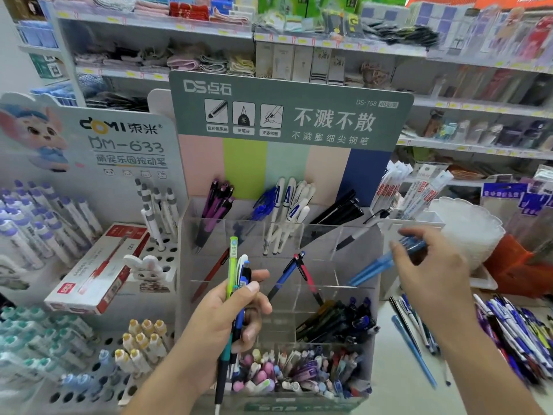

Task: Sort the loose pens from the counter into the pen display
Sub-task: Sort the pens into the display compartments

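The left hand (230, 319), nearest the camera at 6 o'clock, has its fingers curled round a bunch of pens (238, 274) (a yellow-green one tallest) before the clear pen display (278, 295). At 3 o'clock the right hand (431, 271) pinches blue pens (380, 265) beside the display's right wall. Loose pens (514, 333) lie on the surface (386, 378) at 4 o'clock.
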